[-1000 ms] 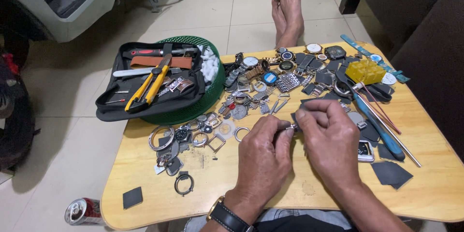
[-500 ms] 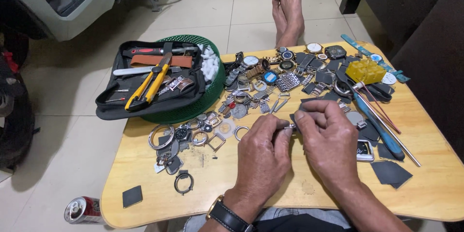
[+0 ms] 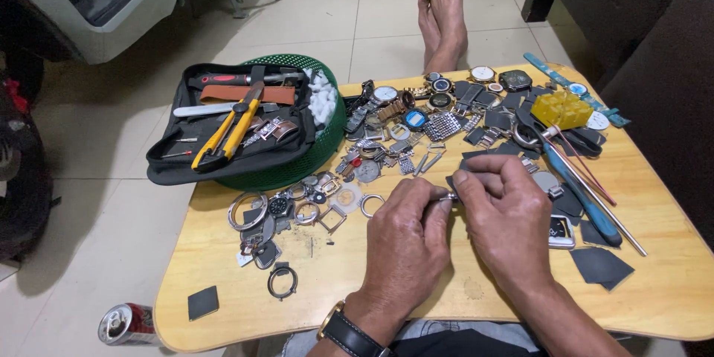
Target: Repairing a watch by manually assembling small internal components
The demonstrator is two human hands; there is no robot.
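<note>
Metal watch part [image 3: 448,196], small and silvery, pinched between fingertips of left hand [image 3: 405,242] and right hand [image 3: 509,216], just above wooden table [image 3: 312,312], near its middle. Both sets of fingertips closed together on the piece; most of it hidden by fingers, so exact kind not determinable. Visible sliver pokes out between the two thumbs. Long axis judged roughly left-to-right across the view, lying near level with the tabletop; which end is which cannot be told.

Judgement on technique: keep both wrists low and braced on the tabletop, press lightly, hold the piece over bare wood so a slip drops it where it can be found, not into the clutter. Keep the axis level while working; turn with fingertips only.

Surroundings, outward from grip: loose round bezel ring [image 3: 372,204] just beside left hand; square frame [image 3: 332,217] and more rings further left. Heap of watch cases and bracelet links [image 3: 416,123] beyond the hands. Blue-handled tool [image 3: 580,193] and thin rods near right hand, lying diagonally. Yellow plastic block [image 3: 561,109] at far right. Black tool pouch [image 3: 230,126] resting in green basket [image 3: 327,145] at far left corner. Dark square pads [image 3: 601,264] near right edge. Drink can [image 3: 128,323] on floor below table.
</note>
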